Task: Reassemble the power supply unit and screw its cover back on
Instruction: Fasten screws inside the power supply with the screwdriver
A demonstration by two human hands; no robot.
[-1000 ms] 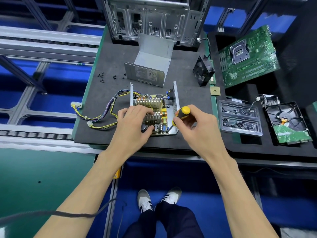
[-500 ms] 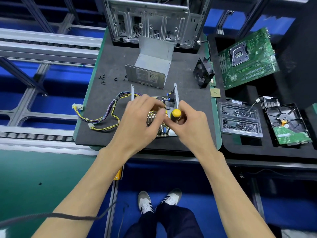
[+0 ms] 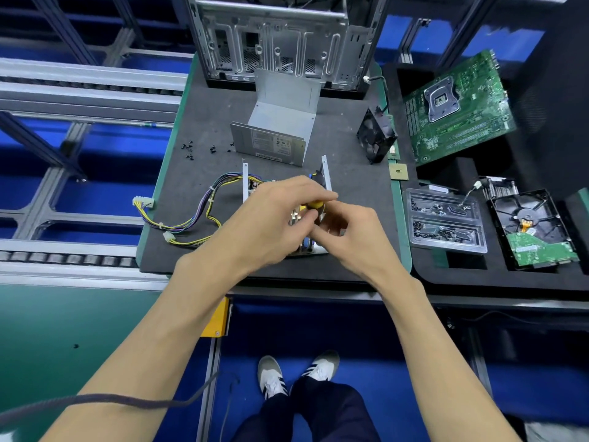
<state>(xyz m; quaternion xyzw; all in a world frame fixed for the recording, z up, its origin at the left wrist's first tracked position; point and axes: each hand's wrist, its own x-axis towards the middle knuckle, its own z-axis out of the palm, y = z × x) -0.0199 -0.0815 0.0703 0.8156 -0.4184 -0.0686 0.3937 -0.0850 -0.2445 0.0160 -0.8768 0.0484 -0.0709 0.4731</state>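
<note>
Power supply unit (image 3: 323,186) open near mat's (image 3: 204,129) front edge, cover (image 3: 274,135) behind unfitted; screwdriver (image 3: 316,205) now upright, pinched by right hand (image 3: 347,231), left hand (image 3: 274,221) newly closed around its handle, suggesting board screw being driven.

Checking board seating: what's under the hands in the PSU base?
Under the hands, a screwdriver's yellow handle, heatsink fins and a strip of board show in the base. The screws are covered.

Left hand (image 3: 274,218) now covers the screwdriver (image 3: 316,205) (yellow cap).
</note>
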